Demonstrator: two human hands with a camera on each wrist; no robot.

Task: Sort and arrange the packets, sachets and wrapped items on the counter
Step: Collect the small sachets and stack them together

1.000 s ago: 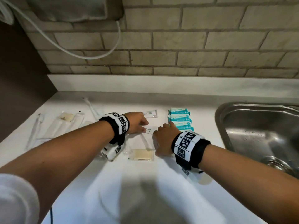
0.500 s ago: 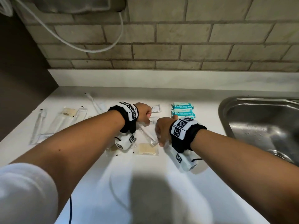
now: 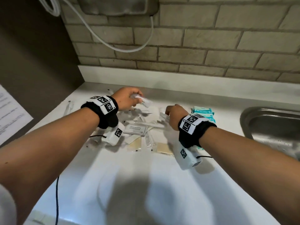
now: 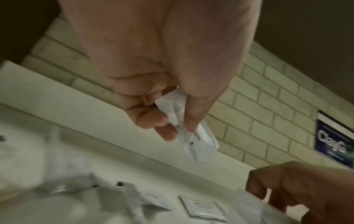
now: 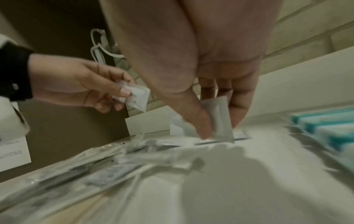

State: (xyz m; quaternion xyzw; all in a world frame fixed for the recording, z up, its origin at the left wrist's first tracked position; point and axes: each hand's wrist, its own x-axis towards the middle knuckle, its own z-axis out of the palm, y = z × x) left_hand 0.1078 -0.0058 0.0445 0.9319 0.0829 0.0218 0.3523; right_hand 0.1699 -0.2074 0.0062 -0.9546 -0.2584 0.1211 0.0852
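Observation:
My left hand is raised over the back of the counter and pinches a small white sachet between thumb and fingers; the same sachet shows in the right wrist view. My right hand is down at the pile, thumb and fingers pinching a flat white packet that stands on its edge on the counter. A heap of clear and white packets lies between my wrists. Two tan sachets lie at its near side. Teal wrapped items are stacked to the right.
A steel sink is sunk in the counter at the right. Behind runs a brick wall with a white cable. A dark panel with a printed sheet stands at the left.
My left hand has lifted a white sachet off the counter toward the back. The right hand has shifted right and taken hold of a flat packet. The head view has moved closer.

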